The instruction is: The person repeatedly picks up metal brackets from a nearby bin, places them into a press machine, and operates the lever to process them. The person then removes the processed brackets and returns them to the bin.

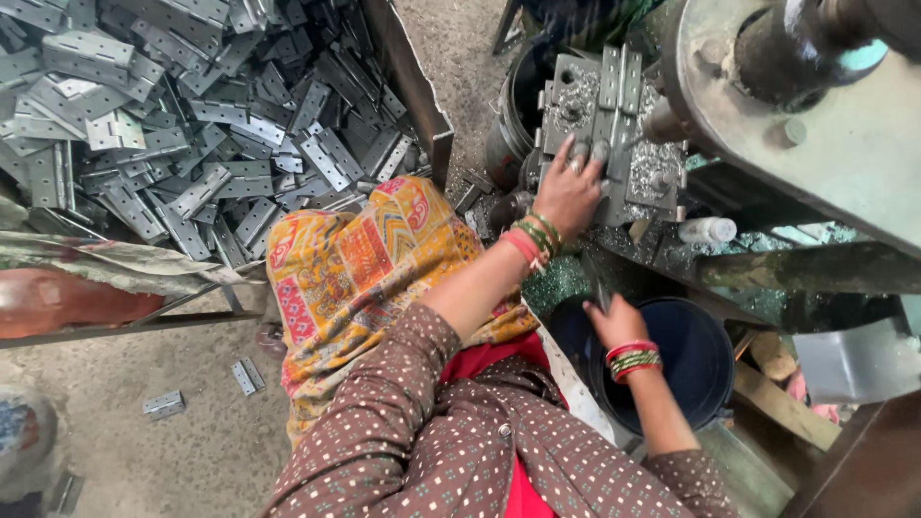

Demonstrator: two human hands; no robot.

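At the machine bed: a seated person sets a hinge in a metal fixture.

Left hand [568, 192] lies flat on the fixture plate [662, 163], fingers spread and pressing a grey hinge [620, 82] that stands upright in its slot. Right hand [614, 321] hangs over the dark bucket [691, 360], fingers curled; whether they grip anything cannot be told. Loose hinges [192, 125] fill the bin well apart at left. Risk, as judged: fingertips rest just beside the tool head [767, 58], so any machine stroke could pinch them; swarf on the plate may cut or unseat the hinge.
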